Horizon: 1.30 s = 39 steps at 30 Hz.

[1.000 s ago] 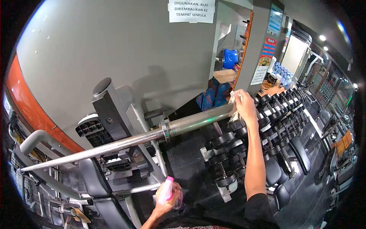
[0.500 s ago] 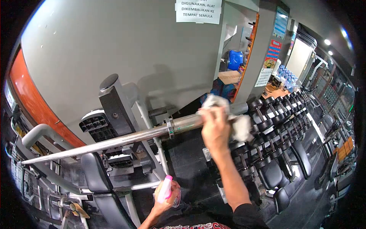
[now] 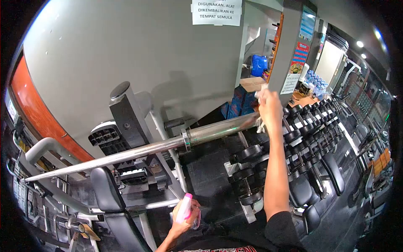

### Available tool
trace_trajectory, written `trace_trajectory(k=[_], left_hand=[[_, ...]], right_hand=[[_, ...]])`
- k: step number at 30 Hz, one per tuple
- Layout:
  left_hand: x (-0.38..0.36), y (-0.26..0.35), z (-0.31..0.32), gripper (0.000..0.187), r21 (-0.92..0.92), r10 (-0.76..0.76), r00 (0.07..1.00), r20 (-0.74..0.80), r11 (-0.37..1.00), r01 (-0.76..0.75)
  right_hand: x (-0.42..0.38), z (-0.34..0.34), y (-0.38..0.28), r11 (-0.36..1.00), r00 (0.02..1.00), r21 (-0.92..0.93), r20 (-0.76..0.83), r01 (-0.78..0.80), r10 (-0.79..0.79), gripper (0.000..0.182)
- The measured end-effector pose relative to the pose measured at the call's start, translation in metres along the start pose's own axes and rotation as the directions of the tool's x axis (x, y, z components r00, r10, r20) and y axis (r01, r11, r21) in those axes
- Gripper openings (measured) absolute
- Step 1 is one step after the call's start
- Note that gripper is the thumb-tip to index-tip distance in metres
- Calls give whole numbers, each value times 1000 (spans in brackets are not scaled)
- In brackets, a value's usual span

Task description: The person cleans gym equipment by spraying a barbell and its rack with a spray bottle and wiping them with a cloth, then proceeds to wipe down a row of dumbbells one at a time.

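Observation:
A long metal barbell [image 3: 138,152] runs slantwise across the view, with a thick sleeve [image 3: 220,130] at its right end. At the far end of that sleeve is my right hand [image 3: 270,107], its fingers closed on a pale cloth [image 3: 261,127]. Parts of the cloth show above and below the fingers; the rest is hidden by the hand. Low in the middle, my left hand [image 3: 180,226] grips a spray bottle [image 3: 184,210] with a pink and white head. The bottle's clear body is mostly behind the fingers.
A rack of black dumbbells [image 3: 300,153] stands right of the barbell. A black padded bench [image 3: 107,189] and an upright machine post [image 3: 130,122] are on the left. Behind are a grey wall [image 3: 105,54] with a paper sign [image 3: 216,11], and a cardboard box [image 3: 253,84].
My right hand has moved right and upward along the sleeve with the cloth, from its middle to its far end. My left hand with the spray bottle has hardly moved.

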<state>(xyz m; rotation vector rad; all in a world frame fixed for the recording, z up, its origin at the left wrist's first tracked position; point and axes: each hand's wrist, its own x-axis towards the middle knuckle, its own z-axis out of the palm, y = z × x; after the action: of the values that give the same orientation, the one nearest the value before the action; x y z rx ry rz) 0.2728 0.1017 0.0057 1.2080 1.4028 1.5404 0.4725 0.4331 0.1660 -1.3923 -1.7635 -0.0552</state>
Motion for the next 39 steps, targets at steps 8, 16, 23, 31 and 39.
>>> trace_trajectory(k=[8,16,23,31,39], left_hand=[[0,4,2,15,-6,-73,997,-6,997,73],[1,-6,3,13,-109,-40,999,12,993,41],[5,7,5,13,-79,-62,998,14,995,63],[11,-2,10,15,6,-68,994,86,998,68],[13,-9,5,13,-50,-35,995,94,998,40]], right_hand=[[-5,8,18,999,995,-18,95,-37,39,19],[-46,32,48,899,820,163,-499,407,-280,11],[-88,31,-52,939,901,120,-343,322,-265,18],[-147,25,-139,705,911,597,-120,383,-394,29],[-30,-12,-35,559,962,808,-265,186,63,25]])
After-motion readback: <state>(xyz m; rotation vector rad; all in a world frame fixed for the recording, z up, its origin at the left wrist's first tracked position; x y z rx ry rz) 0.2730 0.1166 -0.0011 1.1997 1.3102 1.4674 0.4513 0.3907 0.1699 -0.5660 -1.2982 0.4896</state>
